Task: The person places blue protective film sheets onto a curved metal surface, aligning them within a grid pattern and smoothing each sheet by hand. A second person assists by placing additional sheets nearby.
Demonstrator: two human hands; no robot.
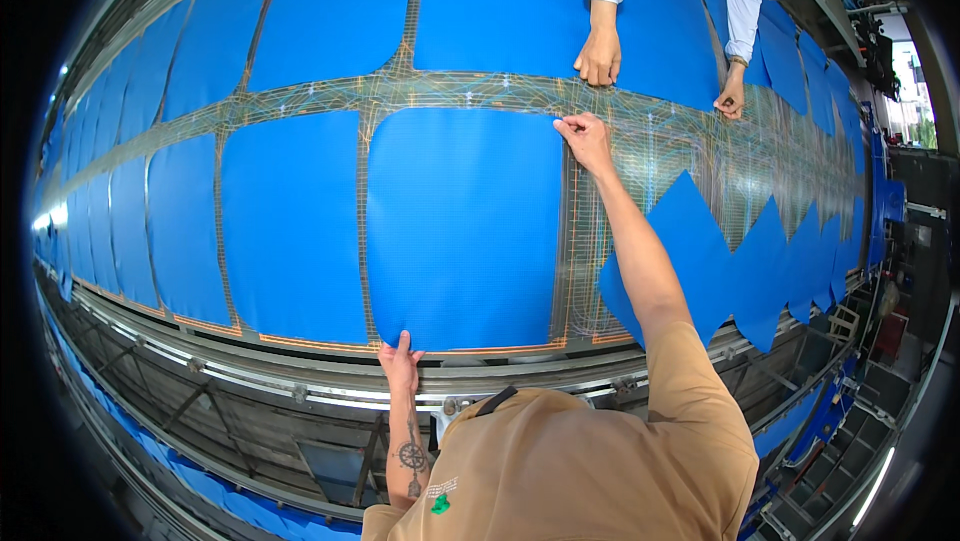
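Below me lies a flat blue sheet with rounded left corners, on a table surface covered in a fine pattern of coloured lines. My right hand reaches across to its far right corner, thumb and fingers pinched together on the edge. Down at the near left corner is my left hand, its thumb on top of the sheet's edge and the other fingers partly hidden. To the right of the sheet, a patterned strip of the table shows, then a loose blue sheet lying askew, partly behind my right forearm.
Opposite me, a co-worker's two hands rest at the near edge of a far blue sheet. More blue sheets lie in rows leftward. Several tilted sheets overlap at right. A metal rail runs along the near side.
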